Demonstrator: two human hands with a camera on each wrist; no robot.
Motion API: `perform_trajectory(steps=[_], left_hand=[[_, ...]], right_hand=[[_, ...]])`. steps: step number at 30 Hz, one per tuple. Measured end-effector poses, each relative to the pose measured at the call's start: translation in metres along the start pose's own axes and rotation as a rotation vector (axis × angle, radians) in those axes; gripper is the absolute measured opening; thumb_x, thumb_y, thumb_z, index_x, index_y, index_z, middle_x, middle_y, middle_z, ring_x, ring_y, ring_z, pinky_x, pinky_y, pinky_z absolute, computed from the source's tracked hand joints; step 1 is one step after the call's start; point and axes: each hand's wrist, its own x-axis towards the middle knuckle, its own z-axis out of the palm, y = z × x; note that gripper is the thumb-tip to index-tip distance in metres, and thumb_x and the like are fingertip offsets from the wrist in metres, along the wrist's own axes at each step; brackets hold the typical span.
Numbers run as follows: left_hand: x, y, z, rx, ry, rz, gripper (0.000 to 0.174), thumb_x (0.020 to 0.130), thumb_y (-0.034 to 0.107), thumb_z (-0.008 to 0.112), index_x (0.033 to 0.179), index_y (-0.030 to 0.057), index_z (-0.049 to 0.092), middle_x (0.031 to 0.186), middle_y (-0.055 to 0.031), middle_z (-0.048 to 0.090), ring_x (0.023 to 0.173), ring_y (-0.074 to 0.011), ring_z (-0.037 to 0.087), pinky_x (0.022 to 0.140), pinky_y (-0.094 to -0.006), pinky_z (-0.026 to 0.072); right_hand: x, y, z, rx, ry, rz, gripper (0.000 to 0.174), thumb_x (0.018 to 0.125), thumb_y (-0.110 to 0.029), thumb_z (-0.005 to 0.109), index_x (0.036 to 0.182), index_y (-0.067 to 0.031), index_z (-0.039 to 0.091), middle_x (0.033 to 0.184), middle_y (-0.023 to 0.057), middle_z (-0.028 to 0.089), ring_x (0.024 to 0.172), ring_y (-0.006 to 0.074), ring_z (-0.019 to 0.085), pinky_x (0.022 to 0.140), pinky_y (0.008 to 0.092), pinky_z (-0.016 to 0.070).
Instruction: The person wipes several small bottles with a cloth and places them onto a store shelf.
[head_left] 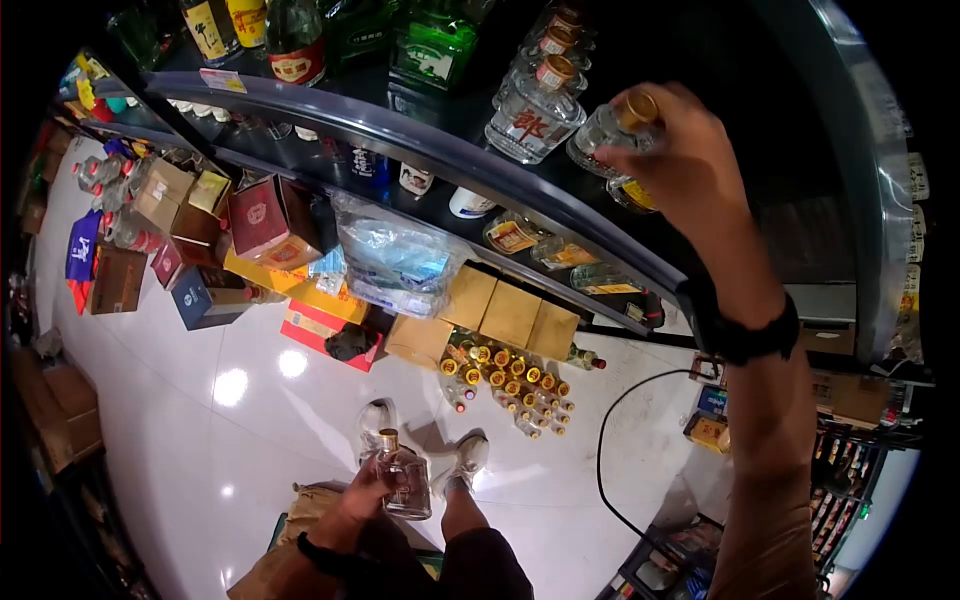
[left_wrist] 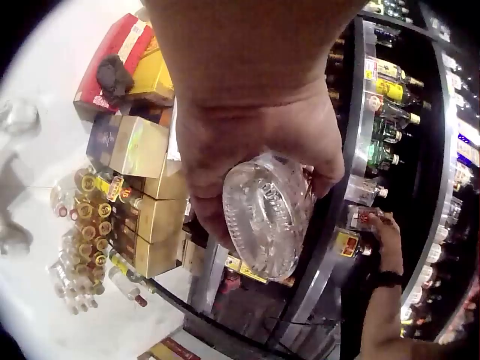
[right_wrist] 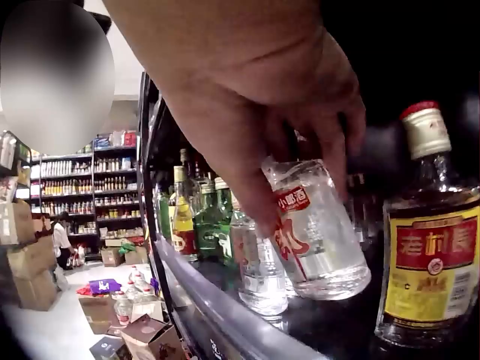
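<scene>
At the shelf (head_left: 430, 140), my right hand (head_left: 690, 150) grips a clear glass liquor bottle (head_left: 598, 135) by its upper part. In the right wrist view this bottle (right_wrist: 326, 244) leans, its red-lettered label (right_wrist: 291, 225) facing out. Beside it stands a row of matching clear bottles (head_left: 535, 115) with gold caps. A yellow-labelled bottle (right_wrist: 431, 262) with a red-topped cap is on its other side. Low over the floor, my left hand (head_left: 362, 497) holds another clear bottle (head_left: 406, 490) with a gold cap. The left wrist view shows this bottle's ribbed glass base (left_wrist: 268, 214).
Green bottles (head_left: 435, 45) stand farther along the shelf. Below are gold cartons (head_left: 505, 315), a plastic-wrapped pack (head_left: 395, 260) and a cluster of gold-capped bottles (head_left: 515, 380) on the floor (head_left: 250, 420). A black cable (head_left: 600, 445) curves across the floor. Open boxes (head_left: 270, 225) lie at the left.
</scene>
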Motion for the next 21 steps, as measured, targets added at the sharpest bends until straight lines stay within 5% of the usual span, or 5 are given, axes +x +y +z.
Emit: perform_trajectory(steps=[6,15,18,19,21], left_hand=[[-0.001,0.014,0.013,0.018,-0.018,0.021,0.045,0.079,0.011,0.065,0.120,0.0002,0.050,0.102,-0.0079,0.061,0.092,-0.0169,0.060,0.082,-0.0322,0.0497],[0.004,0.007,0.008,-0.023,0.017,-0.008,0.046,0.078,0.012,0.067,0.119,0.0012,0.050,0.101,-0.0056,0.060,0.090,-0.0154,0.058,0.080,-0.0295,0.0478],[0.002,0.016,0.025,-0.001,-0.003,-0.004,0.042,0.080,0.012,0.067,0.117,0.0009,0.051,0.098,-0.0048,0.060,0.089,-0.0135,0.057,0.078,-0.0282,0.0470],[0.002,0.021,0.036,0.006,0.000,-0.009,0.042,0.080,0.012,0.067,0.117,0.0009,0.051,0.098,-0.0048,0.060,0.089,-0.0135,0.057,0.078,-0.0282,0.0470],[0.009,0.036,0.062,0.215,0.050,0.131,0.038,0.083,0.014,0.065,0.116,0.0006,0.052,0.095,-0.0042,0.060,0.086,-0.0115,0.056,0.076,-0.0273,0.0471]], right_hand=[[0.031,0.014,0.021,-0.060,0.020,0.055,0.049,0.069,-0.022,0.082,0.110,-0.0063,0.058,0.095,0.0145,0.066,0.082,0.0261,0.065,0.073,0.0371,0.0496],[0.026,0.026,0.014,-0.163,-0.035,-0.012,0.050,0.074,-0.033,0.078,0.114,-0.0095,0.057,0.099,0.0172,0.066,0.089,0.0292,0.066,0.077,0.0374,0.0509],[0.001,0.023,0.001,-0.157,0.186,0.051,0.049,0.076,-0.029,0.077,0.116,-0.0089,0.057,0.100,0.0144,0.067,0.090,0.0284,0.065,0.077,0.0360,0.0507],[-0.012,0.026,-0.002,-0.071,0.493,-0.383,0.047,0.077,-0.022,0.077,0.117,-0.0074,0.058,0.102,0.0120,0.066,0.092,0.0240,0.063,0.079,0.0326,0.0495],[-0.060,0.031,0.000,0.097,0.493,-0.362,0.035,0.078,-0.005,0.072,0.110,-0.0036,0.059,0.102,0.0113,0.061,0.095,0.0211,0.058,0.082,0.0301,0.0461]])
